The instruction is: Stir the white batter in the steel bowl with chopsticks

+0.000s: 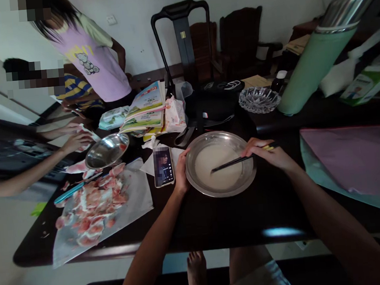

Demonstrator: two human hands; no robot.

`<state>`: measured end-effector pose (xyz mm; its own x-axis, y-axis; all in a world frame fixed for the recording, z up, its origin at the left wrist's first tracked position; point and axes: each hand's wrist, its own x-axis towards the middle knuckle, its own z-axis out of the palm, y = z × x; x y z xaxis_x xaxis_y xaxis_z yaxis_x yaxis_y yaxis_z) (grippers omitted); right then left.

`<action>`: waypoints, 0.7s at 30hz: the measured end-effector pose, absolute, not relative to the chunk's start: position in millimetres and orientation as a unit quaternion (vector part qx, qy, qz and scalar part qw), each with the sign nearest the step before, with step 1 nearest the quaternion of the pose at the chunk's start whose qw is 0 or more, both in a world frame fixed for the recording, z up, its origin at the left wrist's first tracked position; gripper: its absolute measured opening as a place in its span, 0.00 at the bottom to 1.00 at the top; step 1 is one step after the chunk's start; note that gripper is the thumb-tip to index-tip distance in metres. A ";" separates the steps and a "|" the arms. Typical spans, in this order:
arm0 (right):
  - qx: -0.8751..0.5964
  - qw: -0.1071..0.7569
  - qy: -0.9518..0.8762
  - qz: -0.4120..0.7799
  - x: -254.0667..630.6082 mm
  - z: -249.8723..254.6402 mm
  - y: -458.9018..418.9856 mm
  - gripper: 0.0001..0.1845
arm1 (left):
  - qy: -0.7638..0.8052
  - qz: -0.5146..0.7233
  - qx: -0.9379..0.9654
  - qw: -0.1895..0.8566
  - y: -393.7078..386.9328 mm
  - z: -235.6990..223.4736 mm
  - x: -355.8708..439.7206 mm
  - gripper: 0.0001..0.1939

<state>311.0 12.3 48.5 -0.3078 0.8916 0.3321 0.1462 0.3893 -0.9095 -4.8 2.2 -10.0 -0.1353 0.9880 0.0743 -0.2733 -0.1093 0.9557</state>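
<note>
My right hand [266,152] is closed around the chopsticks [231,162], near their upper end, where a bit of yellow shows. They point left from that hand: their long axis runs leftward and a little toward me, sloping down so the tips sit in the pale liquid [214,156], near the middle of the bowl [220,193]. The bowl stands on the table [212,224] in front of me, between my two hands. My left hand [180,173] grips it at the left rim; how far the fingers reach underneath, I can't see. My right hand is at the opposite rim, and I can't tell whether it touches the metal. Just left of my left hand lies a phone [163,167], resting partly on white paper [148,165]. Farther left, well apart from my bowl, pink and white peel [96,200] is spread on a plastic sheet [141,199]. Beyond that sits a metal pan [107,151], beside another person's hands [76,140].
</note>
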 end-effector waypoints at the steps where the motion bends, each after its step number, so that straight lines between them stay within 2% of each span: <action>1: -0.385 0.467 -0.690 0.397 311.6 48.0 13.2 0.22 | 0.429 0.618 0.415 0.512 2.3 -10.4 -4.9 0.26; 5: -0.424 0.555 -0.614 0.368 323.0 45.5 16.1 0.24 | 0.425 0.621 0.406 0.519 2.2 -11.1 -4.6 0.27; 8: -0.388 0.534 -0.635 0.401 322.8 45.6 13.5 0.26 | 0.430 0.623 0.402 0.516 2.1 -10.9 -4.5 0.27; 12: -0.367 0.468 -0.695 0.404 310.8 46.4 10.6 0.23 | 0.439 0.624 0.406 0.503 2.5 -10.8 -5.1 0.27; 15: -0.410 0.509 -0.659 0.372 314.1 45.0 13.5 0.21 | 0.436 0.620 0.412 0.506 2.7 -11.2 -5.3 0.27; 18: -0.414 0.567 -0.611 0.367 323.3 44.5 16.0 0.25 | 0.431 0.621 0.411 0.510 2.8 -11.9 -5.0 0.27; 21: -0.375 0.544 -0.641 0.390 321.1 46.1 13.7 0.26 | 0.431 0.622 0.411 0.508 3.1 -12.1 -4.7 0.28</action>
